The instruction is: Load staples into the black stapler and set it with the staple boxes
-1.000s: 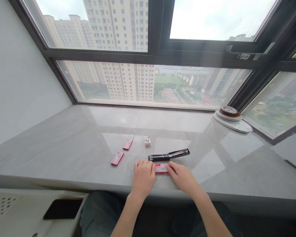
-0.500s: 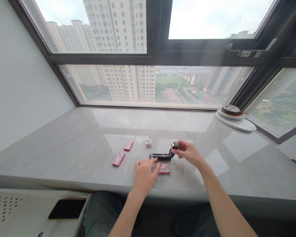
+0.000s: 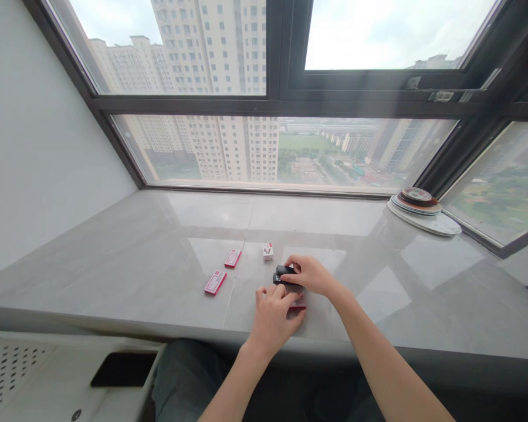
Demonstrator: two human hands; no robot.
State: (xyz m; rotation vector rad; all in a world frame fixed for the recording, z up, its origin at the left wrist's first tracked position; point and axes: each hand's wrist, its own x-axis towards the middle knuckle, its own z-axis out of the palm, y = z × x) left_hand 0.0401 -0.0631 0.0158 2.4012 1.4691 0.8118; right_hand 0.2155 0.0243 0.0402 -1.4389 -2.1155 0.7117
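A black stapler lies closed on the grey countertop, its right end hidden by my right hand. The fingers of that hand are wrapped on the stapler's top and side. In front of it, my left hand has its fingers bent around a pink and white box, which it partly covers. Behind the stapler stands a small white box with red marks. Two flat pink and white boxes lie to the left, one farther back and one nearer.
A stack of round plates stands at the back right by the window. Below the counter's front edge, at the lower left, is a white plastic surface with a black phone-like object on it.
The stapler's raised top has been folded down by my right hand, which moved left. My left hand has shifted from the stapler's left end onto the pink box.
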